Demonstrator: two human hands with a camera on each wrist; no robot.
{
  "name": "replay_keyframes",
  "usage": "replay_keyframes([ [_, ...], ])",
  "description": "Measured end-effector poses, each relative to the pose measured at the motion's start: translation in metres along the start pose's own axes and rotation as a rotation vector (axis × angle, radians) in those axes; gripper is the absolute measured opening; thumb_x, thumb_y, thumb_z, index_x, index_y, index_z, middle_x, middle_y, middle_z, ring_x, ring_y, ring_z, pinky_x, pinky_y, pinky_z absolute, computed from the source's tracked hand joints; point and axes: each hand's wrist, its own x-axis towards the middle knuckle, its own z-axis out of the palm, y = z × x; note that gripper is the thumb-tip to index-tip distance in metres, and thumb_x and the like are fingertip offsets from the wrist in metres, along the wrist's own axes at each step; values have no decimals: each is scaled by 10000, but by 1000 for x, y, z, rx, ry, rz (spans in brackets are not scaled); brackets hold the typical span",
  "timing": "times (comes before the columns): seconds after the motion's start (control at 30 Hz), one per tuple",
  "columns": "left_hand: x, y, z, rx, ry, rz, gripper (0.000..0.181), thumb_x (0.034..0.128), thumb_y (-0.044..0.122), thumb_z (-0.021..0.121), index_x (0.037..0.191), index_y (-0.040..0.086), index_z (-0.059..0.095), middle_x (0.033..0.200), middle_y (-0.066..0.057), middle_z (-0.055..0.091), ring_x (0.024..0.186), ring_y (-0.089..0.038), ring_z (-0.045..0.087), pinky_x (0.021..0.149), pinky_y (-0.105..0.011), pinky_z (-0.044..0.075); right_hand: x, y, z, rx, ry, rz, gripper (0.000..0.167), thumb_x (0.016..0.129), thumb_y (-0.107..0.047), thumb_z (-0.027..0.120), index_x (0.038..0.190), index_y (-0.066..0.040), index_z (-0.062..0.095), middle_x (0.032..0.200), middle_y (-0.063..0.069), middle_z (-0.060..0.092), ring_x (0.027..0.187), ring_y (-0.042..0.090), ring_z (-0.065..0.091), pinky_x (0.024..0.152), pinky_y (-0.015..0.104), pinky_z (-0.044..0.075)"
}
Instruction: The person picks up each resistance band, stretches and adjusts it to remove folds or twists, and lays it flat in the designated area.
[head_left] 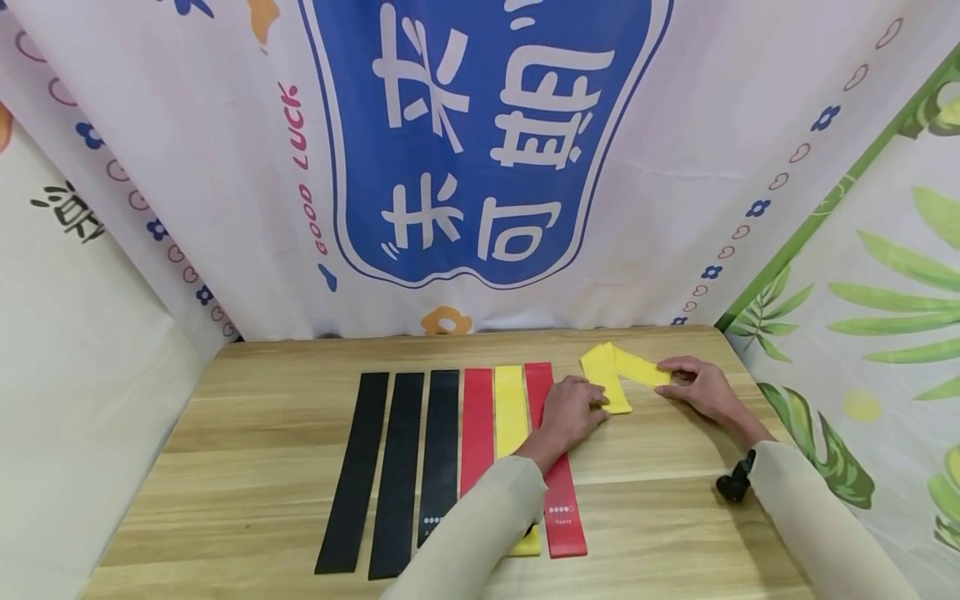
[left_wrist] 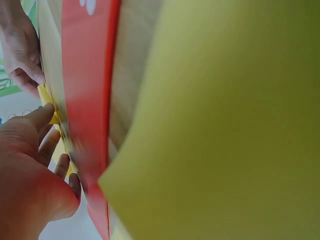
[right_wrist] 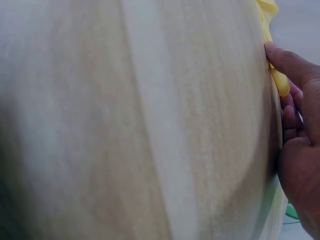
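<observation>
A yellow resistance band (head_left: 604, 379) lies bent at an angle near the back right of the table. My right hand (head_left: 702, 389) pinches its right end between thumb and fingers; the right wrist view shows the yellow end between them. My left hand (head_left: 572, 412) rests its spread fingertips at the band's lower left part, against the tabletop. Beneath my left wrist runs a red band (head_left: 566, 525) marked "Heavy". Beside it lie another yellow band (head_left: 510, 400) and another red band (head_left: 477, 417), partly hidden by my left sleeve.
Three black bands (head_left: 352, 475) lie side by side on the left of the row. The wooden table (head_left: 225, 467) meets a printed curtain (head_left: 480, 308) at its back edge. A leaf-patterned cloth (head_left: 885, 333) hangs to the right.
</observation>
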Motion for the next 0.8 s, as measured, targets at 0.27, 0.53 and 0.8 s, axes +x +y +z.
replay_keyframes([
  [0.27,0,-1,1,-67,41,9,99,959,271,807,1033,245,868,1224,112,771,1177,-114,663,982,-276,513,1,4,1,2,7,-15,431,883,-214,889,1246,-23,759,1333,230,688,1236,355,608,878,85,418],
  [0.53,-2,0,-8,-285,43,-79,120,963,195,775,1049,182,858,998,84,798,855,-44,655,722,-168,493,0,4,1,4,14,-26,408,870,-210,901,1208,-17,777,1307,241,696,1229,392,621,885,66,415],
  [0.8,-3,-1,-14,-429,100,-129,148,998,176,731,1100,139,832,1020,41,797,915,-62,697,786,-186,550,-1,3,-1,-25,4,-25,356,884,-197,887,1186,-39,786,1296,213,711,1210,361,632,860,53,407],
])
